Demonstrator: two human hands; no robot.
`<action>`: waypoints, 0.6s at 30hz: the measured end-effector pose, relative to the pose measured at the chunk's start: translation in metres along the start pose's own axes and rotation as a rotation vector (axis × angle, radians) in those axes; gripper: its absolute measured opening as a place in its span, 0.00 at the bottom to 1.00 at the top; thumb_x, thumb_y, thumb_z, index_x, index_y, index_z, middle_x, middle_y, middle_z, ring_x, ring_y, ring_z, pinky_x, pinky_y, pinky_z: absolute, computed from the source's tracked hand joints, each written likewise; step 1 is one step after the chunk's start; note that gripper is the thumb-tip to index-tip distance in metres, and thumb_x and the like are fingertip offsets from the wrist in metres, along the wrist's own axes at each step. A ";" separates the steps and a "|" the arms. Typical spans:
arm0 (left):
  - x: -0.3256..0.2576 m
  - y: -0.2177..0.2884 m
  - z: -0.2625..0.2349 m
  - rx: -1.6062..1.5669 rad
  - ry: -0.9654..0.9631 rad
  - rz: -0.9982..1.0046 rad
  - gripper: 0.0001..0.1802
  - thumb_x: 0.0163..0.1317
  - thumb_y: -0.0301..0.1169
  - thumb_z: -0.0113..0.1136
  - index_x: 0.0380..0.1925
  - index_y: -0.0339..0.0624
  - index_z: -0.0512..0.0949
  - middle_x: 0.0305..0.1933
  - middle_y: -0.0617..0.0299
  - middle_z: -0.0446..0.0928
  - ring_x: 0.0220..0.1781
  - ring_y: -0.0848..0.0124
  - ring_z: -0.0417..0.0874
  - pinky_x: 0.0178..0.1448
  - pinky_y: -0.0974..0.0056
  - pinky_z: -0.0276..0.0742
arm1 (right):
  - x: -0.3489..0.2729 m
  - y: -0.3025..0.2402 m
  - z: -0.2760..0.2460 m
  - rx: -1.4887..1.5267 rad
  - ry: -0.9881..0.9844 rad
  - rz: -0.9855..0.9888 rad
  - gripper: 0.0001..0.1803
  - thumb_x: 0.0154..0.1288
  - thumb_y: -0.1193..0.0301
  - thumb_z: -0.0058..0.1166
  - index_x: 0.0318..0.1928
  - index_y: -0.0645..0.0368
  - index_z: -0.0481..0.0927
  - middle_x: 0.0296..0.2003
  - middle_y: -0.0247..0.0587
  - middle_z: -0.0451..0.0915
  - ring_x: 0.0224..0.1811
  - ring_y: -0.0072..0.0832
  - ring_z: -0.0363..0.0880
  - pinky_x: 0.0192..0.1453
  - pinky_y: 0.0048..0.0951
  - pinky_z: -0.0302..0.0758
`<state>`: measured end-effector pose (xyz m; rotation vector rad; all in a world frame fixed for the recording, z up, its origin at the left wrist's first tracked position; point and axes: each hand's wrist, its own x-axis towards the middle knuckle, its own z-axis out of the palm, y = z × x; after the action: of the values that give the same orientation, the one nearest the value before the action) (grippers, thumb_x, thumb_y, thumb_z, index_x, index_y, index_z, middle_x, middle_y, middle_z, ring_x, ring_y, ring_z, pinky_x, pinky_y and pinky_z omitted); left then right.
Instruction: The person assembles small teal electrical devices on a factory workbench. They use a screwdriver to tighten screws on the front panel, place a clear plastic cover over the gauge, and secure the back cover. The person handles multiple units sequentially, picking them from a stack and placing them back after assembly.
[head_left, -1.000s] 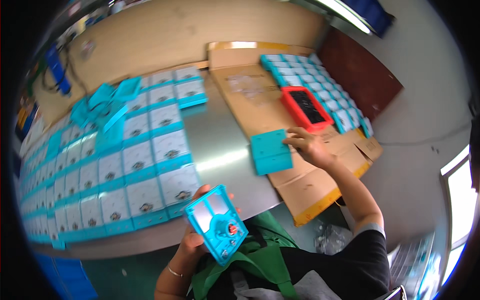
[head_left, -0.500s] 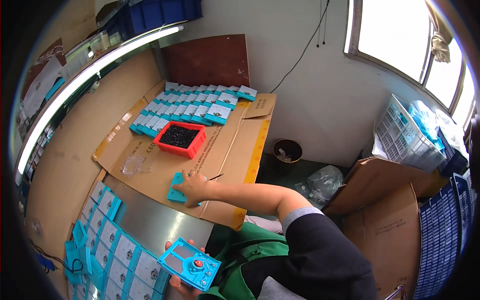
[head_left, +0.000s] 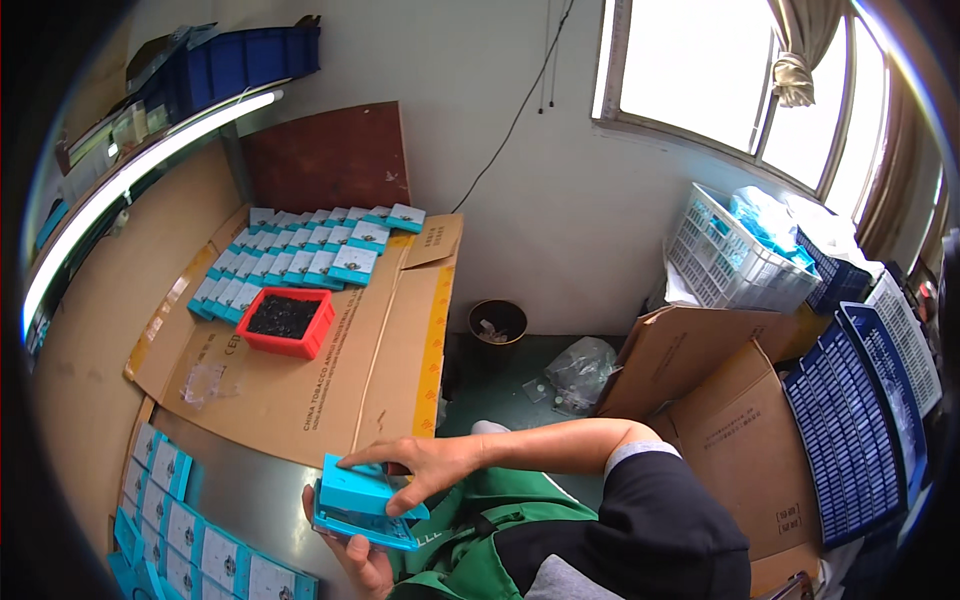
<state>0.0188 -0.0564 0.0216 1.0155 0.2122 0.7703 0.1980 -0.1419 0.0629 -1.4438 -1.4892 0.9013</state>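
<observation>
Turquoise cover (head_left: 352, 490), held in front of the green apron (head_left: 520, 494), close to the metal table (head_left: 245, 490). Gripped in the right hand (head_left: 435, 468), with thumb on the near side and fingers spread over the top toward the far edge. Positioned directly over turquoise casing (head_left: 385, 536), at a slight tilt to it; contact along the rims not certain from this angle. Clasped from beneath, in the casing's case, by the left hand (head_left: 368, 572), with thumb at the near edge and fingers round the left end. Judged light, given the easy one-handed hold. Judged stiff, likely moulded plastic, so little give expected under a pinch. Smooth-faced, hence possibly slippery; better held by the side walls than by the flat top. Probably sturdy overall, though liable to scuff or chip at rims and corners. Best taken across opposite sides, fingertips clear of the lower rim to avoid a nip. Advisable to keep the casing level; inside hidden from view. Noted nearby: red bin (head_left: 322, 328) of small dark pieces on a cardboard sheet (head_left: 270, 405).
</observation>
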 end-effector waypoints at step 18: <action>0.012 0.035 -0.027 0.096 0.118 -0.039 0.51 0.43 0.44 0.68 0.66 0.46 0.53 0.59 0.57 0.66 0.62 0.63 0.70 0.63 0.57 0.69 | 0.037 0.024 0.008 0.648 -0.223 0.141 0.51 0.52 0.53 0.60 0.71 0.61 0.51 0.30 0.30 0.70 0.23 0.13 0.61 0.23 0.15 0.54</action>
<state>-0.0026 -0.0191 0.0382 1.0538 0.3727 0.7909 0.2013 -0.1032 0.0412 -0.9926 -1.0962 1.5042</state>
